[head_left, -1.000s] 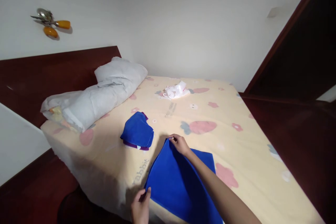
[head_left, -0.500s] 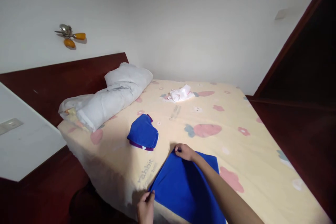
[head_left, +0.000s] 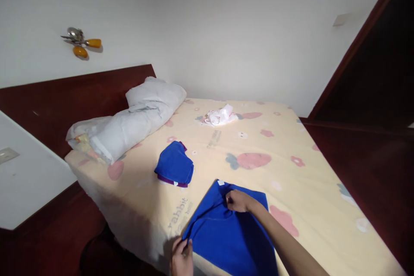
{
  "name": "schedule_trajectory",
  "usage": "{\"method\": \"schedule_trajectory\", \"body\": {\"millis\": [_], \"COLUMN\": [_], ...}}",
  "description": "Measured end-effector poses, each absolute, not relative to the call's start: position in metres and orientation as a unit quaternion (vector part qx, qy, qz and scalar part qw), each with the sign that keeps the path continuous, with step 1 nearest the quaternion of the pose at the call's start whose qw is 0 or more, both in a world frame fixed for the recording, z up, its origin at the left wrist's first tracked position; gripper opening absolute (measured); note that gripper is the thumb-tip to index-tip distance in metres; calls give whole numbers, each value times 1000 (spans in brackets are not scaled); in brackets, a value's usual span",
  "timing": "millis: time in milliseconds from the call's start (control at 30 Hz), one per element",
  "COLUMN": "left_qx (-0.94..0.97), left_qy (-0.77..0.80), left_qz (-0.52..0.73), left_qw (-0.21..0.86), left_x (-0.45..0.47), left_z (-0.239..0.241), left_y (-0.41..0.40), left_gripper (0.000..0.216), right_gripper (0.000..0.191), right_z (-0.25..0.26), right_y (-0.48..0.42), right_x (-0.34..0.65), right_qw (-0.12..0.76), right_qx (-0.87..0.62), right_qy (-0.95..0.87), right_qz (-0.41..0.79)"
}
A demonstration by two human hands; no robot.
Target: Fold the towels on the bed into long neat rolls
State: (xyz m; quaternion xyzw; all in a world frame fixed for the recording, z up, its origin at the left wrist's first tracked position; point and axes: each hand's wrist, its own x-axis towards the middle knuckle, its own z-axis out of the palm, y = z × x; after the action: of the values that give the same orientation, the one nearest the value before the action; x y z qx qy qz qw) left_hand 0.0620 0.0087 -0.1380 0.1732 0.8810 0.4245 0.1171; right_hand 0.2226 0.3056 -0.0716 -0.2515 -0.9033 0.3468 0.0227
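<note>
A blue cloth (head_left: 229, 237) lies spread near the bed's front edge, with a small white tag (head_left: 221, 182) at its far-left corner. My left hand (head_left: 181, 256) pinches the cloth's near-left corner. Farther in, my right hand (head_left: 238, 201) is closed on the cloth's upper layer, which bunches into creases beneath the fingers. Up and to the left, apart from both hands, sits a small folded pile (head_left: 174, 163) of blue cloth over purple cloth, a white tag showing at its lower edge.
The bed's patterned sheet (head_left: 249, 160) stretches under everything. A grey-white bundle (head_left: 139, 123) rests against the dark red headboard (head_left: 80, 97). Toward the back wall lies a crumpled white plastic-looking item (head_left: 221, 115). A decoration with orange parts (head_left: 93, 43) hangs on the left wall.
My right hand has moved right and toward me from the far-left corner, drawing the upper layer along and uncovering the white tag. My left hand keeps its corner.
</note>
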Motion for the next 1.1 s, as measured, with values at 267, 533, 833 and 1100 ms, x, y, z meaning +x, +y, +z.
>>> {"method": "schedule_trajectory", "body": {"millis": [267, 533, 833, 1100], "left_qx": [149, 157, 170, 328], "left_qy": [887, 877, 772, 653], "left_qz": [424, 449, 605, 682], "left_qw": [108, 70, 98, 32], "left_x": [65, 65, 65, 108], "left_z": [-142, -133, -33, 83], "left_y": [9, 7, 8, -6], "left_gripper": [38, 40, 52, 38], "right_gripper": [32, 35, 26, 20], "right_z": [-87, -73, 56, 138], "right_y": [311, 294, 244, 152], "right_x": [226, 216, 320, 450], "right_qw": [134, 202, 438, 552], "right_qx": [-251, -234, -253, -332], "right_qy": [-896, -883, -798, -691], "right_qz": [340, 354, 328, 327]}}
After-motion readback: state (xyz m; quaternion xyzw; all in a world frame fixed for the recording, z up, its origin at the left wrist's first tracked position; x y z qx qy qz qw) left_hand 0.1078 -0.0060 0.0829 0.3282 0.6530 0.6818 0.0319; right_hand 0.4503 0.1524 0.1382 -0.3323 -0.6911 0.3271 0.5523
